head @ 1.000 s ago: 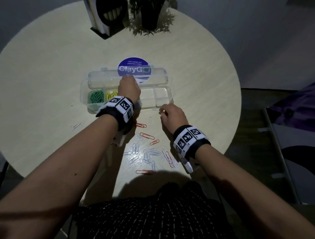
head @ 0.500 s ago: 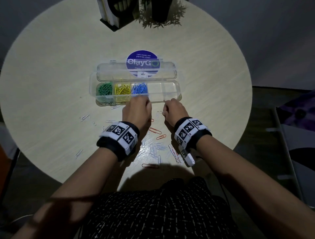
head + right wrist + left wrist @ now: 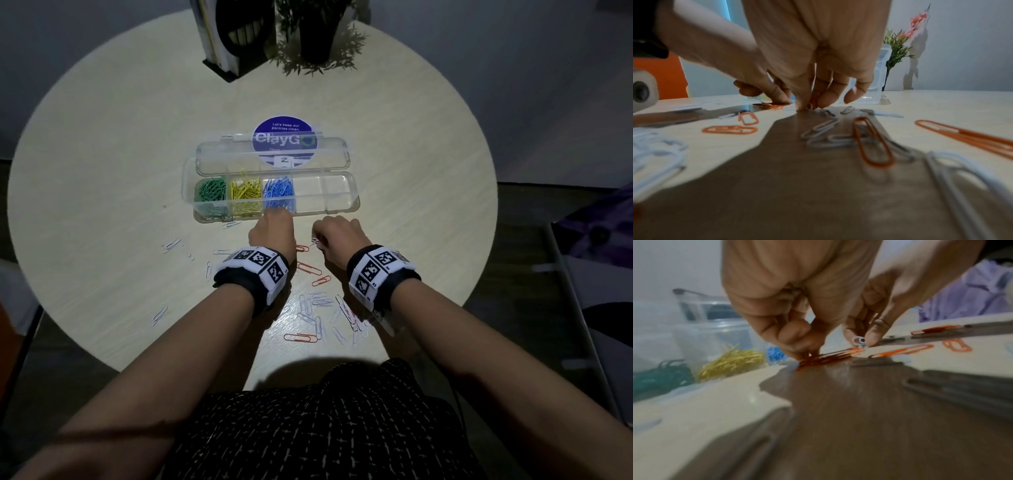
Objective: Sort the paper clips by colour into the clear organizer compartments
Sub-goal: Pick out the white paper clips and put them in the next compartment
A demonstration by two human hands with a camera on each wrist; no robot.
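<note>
The clear organizer (image 3: 339,202) lies open mid-table with green clips (image 3: 210,195), yellow clips (image 3: 246,193) and blue clips (image 3: 279,193) in its three left compartments; the two right ones show nothing inside. Just in front of it, my left hand (image 3: 272,231) has its fingers curled down, and its fingertips (image 3: 807,353) pinch an orange clip (image 3: 830,356) lying on the table. Beside it my right hand (image 3: 334,234) pinches clips: an orange one (image 3: 812,101) shows between its fingers, and a white one (image 3: 859,340) shows at its tips. Loose orange clips (image 3: 308,267) and white clips (image 3: 315,305) lie scattered toward me.
The organizer's lid (image 3: 239,154) lies flat behind it, partly over a blue round sticker (image 3: 284,132). A potted plant (image 3: 317,31) and a black-and-white holder (image 3: 236,34) stand at the far edge. A few white clips (image 3: 171,245) lie left. Purple cloth (image 3: 599,233) is off the table, right.
My left hand has drawn back from over the organizer to the table in front of it and come down on an orange clip. The right hand has stayed near the same spot.
</note>
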